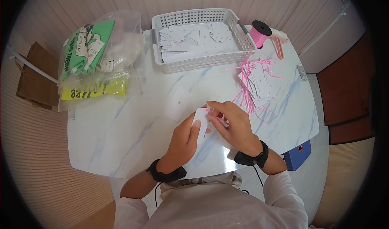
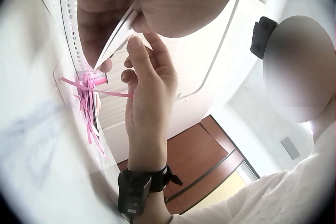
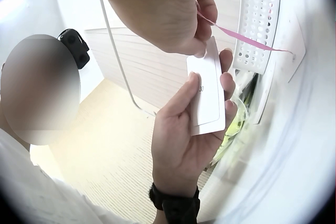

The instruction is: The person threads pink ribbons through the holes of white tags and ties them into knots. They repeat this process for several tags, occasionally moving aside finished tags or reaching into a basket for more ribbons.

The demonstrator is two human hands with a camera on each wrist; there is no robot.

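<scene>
My left hand [image 1: 181,139] grips a white card [image 1: 199,117], thumb on its face and fingers behind. The card looks layered in the right wrist view, with a smaller printed piece [image 3: 206,100] lying on a larger one. A bit of pink shows at its top end. There my right hand [image 1: 238,125] pinches a thin pink ribbon [image 3: 244,39], its fingertips right at the card's end. The ribbon trails out past the fingers in both wrist views. Just beyond the left hand, another white card [image 1: 178,103] lies flat on the marbled table [image 1: 121,148].
A white perforated basket [image 1: 194,63] with many loose cards stands at the back. Right of it are a pink ribbon spool [image 1: 258,36], pink-handled scissors [image 1: 278,46] and a pile of ribboned cards [image 1: 259,81]. Plastic bags [image 1: 101,58] of packaged goods fill the back left.
</scene>
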